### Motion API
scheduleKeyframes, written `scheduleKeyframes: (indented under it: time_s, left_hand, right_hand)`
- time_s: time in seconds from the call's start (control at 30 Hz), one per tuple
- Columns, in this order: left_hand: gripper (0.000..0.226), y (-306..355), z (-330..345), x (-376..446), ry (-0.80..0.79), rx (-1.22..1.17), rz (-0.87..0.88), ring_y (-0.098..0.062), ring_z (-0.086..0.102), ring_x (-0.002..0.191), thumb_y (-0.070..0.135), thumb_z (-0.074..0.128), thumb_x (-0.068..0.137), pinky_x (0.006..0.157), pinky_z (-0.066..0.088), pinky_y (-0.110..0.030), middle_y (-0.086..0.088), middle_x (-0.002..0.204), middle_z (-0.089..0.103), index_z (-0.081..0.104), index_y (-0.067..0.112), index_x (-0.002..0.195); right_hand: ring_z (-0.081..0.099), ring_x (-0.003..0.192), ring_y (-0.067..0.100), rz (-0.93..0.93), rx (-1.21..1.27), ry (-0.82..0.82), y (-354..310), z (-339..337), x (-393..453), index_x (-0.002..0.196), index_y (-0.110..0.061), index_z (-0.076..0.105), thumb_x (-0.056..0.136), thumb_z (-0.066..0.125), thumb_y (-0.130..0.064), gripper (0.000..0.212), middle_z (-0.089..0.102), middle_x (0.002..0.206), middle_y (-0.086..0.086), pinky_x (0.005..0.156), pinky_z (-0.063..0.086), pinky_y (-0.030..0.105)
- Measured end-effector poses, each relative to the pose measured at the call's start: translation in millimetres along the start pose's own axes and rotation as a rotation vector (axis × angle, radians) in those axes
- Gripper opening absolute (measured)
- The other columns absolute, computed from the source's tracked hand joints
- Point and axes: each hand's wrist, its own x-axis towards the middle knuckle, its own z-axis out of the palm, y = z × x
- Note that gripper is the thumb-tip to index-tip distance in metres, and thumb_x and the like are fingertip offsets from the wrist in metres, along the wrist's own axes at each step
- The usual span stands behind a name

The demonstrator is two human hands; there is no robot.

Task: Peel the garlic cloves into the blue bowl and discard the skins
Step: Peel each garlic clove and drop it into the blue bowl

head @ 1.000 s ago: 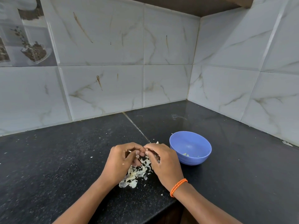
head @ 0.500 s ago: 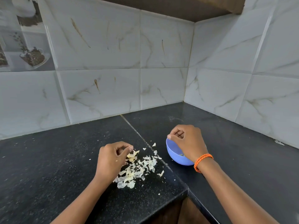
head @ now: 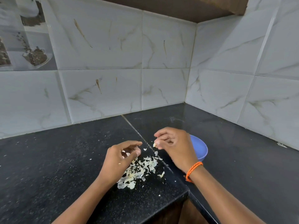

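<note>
My left hand (head: 120, 156) hovers over the pile of garlic skins (head: 140, 169) on the black counter. Its fingers are curled round small pale garlic pieces (head: 126, 153); I cannot tell clove from skin. My right hand (head: 174, 143), with an orange band on the wrist, is just right of the counter seam. Its fingertips pinch a small pale scrap (head: 154, 145) above the counter. The blue bowl (head: 201, 149) stands behind and right of my right hand, which hides most of it along with its contents.
The black counter (head: 64, 159) forms a corner with an inner front edge (head: 187, 190) close to my arms. White marble tile walls (head: 161, 88) close off the back and right. Loose skin flecks lie scattered around the pile.
My right hand went from the pile to the blue bowl, then came back left toward the seam with a pale scrap. My left hand stayed over the skins.
</note>
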Motion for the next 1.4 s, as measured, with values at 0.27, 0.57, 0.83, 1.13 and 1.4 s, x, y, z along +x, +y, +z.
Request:
scheduleKeyframes:
  time_s: [0.27,0.57,0.83,1.13,1.4]
  left_hand:
    - [0.004,9,3,-3,-0.076,-0.075,-0.033,-0.015,0.08,0.087,0.021,0.086,0.092,0.082,0.063,-0.032,0.006,0.091,0.083,0.087,0.024,0.095]
    - [0.003,7,6,-5,0.034,0.0,-0.061,-0.009,0.078,0.075,0.021,0.086,0.091,0.073,0.063,-0.027,0.008,0.078,0.081,0.087,0.023,0.092]
    - [0.006,9,12,-7,0.004,0.024,-0.034,-0.008,0.079,0.078,0.018,0.086,0.091,0.078,0.066,-0.04,0.013,0.08,0.081,0.087,0.024,0.091]
    - [0.006,7,14,-5,0.002,-0.168,-0.13,-0.023,0.082,0.081,0.009,0.081,0.094,0.081,0.068,-0.041,-0.004,0.085,0.083,0.087,0.011,0.096]
    - [0.007,3,10,-2,-0.036,-0.228,-0.119,-0.027,0.082,0.086,0.011,0.079,0.096,0.084,0.067,-0.039,-0.007,0.093,0.083,0.084,0.012,0.101]
  right_hand:
    - [0.077,0.081,0.011,0.002,0.036,0.118,24,50,-22,0.095,-0.023,0.075,0.087,0.084,-0.01,0.019,0.078,0.082,-0.006,0.07,0.066,0.034]
    - [0.073,0.093,0.006,-0.065,-0.061,0.08,38,58,-26,0.115,-0.028,0.074,0.096,0.073,-0.009,0.027,0.078,0.094,-0.014,0.075,0.06,0.019]
    - [0.05,0.084,0.0,-0.198,-0.358,0.096,38,61,-25,0.114,-0.037,0.066,0.086,0.081,-0.019,0.036,0.064,0.081,-0.021,0.065,0.042,0.017]
    - [0.047,0.053,0.009,-0.121,-0.031,0.129,30,62,-25,0.092,-0.023,0.056,0.084,0.077,-0.006,0.028,0.065,0.068,-0.006,0.05,0.04,0.025]
    - [0.065,0.072,0.02,-0.05,0.045,0.047,35,60,-25,0.117,-0.027,0.062,0.103,0.052,0.0,0.031,0.07,0.083,-0.004,0.067,0.054,0.03]
